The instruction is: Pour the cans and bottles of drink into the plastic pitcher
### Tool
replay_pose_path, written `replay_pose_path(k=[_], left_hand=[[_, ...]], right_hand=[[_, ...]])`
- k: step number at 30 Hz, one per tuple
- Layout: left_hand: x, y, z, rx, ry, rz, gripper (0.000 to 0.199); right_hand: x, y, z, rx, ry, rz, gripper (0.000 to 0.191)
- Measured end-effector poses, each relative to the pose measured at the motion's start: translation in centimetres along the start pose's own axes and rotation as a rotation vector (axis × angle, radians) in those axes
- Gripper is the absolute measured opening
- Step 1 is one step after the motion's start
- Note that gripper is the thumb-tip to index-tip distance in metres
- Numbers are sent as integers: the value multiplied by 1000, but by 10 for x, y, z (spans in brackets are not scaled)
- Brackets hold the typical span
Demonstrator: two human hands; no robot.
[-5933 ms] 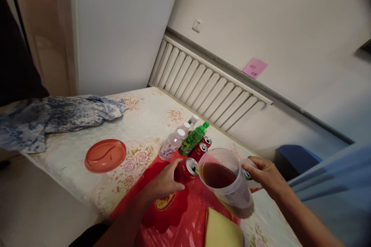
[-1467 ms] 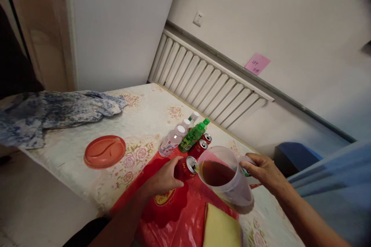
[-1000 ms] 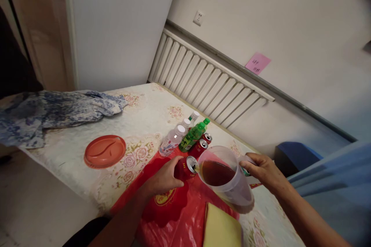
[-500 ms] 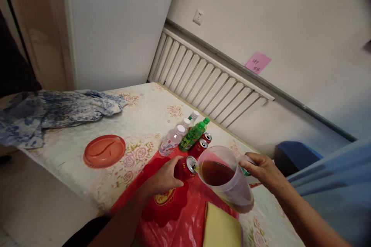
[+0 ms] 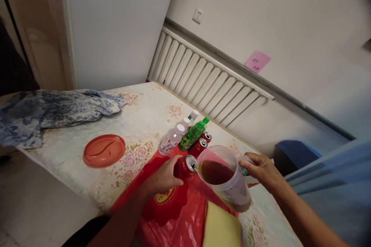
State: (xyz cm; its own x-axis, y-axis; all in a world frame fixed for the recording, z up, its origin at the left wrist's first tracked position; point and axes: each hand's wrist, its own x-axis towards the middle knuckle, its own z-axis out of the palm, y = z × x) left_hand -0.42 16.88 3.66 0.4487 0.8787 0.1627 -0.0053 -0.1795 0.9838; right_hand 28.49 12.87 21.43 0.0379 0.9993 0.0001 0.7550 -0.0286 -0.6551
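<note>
My left hand [image 5: 166,175] is wrapped round a red can [image 5: 184,166], its top facing the jug. My right hand [image 5: 261,168] grips the handle of a clear plastic jug [image 5: 236,191]. The jug is tilted toward the can, and brown liquid [image 5: 216,172] lies near its mouth. At the jug's lip a thin yellowish stream meets the can's opening. Both are above a red plastic sheet [image 5: 185,216]. Just behind the held can stand two more red cans [image 5: 199,146], green bottles [image 5: 191,136] and clear bottles with white caps [image 5: 171,139].
A folded yellow cloth [image 5: 222,225] lies at the front edge. On the flowered tablecloth [image 5: 145,112] are a red divided plate [image 5: 104,150] and a crumpled blue-white cloth [image 5: 78,108] to the left. Behind the table is a white radiator [image 5: 203,73]; a blue curtain [image 5: 333,189] hangs at right.
The lower end of the jug has shifted slightly to the left. Both hands keep their grips, and the tilt of the jug looks nearly the same.
</note>
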Motion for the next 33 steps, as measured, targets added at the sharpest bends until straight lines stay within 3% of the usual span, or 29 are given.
replay_pose_path(k=[6,12,18,23,27,33], left_hand=[[1,2,0,-31,23,2,76],[1,6,-1,-47,24,-4,70],[3,5,-1,-28,19,-27,71],[4,6,-1,-69,3,-28,74],[4,9,-1,-71,-1,-49,77],[4,9,-1,-116,-13,-17,75]], right_hand=[[-3,22,4,168,56,63,49],[-4,46,12,560,118,21,56],[3,63,31,922,375,75,54],[9,78,49,1156,506,79,43],[11,90,64,1240,550,114,38],[6,110,76,1178,575,103,41]])
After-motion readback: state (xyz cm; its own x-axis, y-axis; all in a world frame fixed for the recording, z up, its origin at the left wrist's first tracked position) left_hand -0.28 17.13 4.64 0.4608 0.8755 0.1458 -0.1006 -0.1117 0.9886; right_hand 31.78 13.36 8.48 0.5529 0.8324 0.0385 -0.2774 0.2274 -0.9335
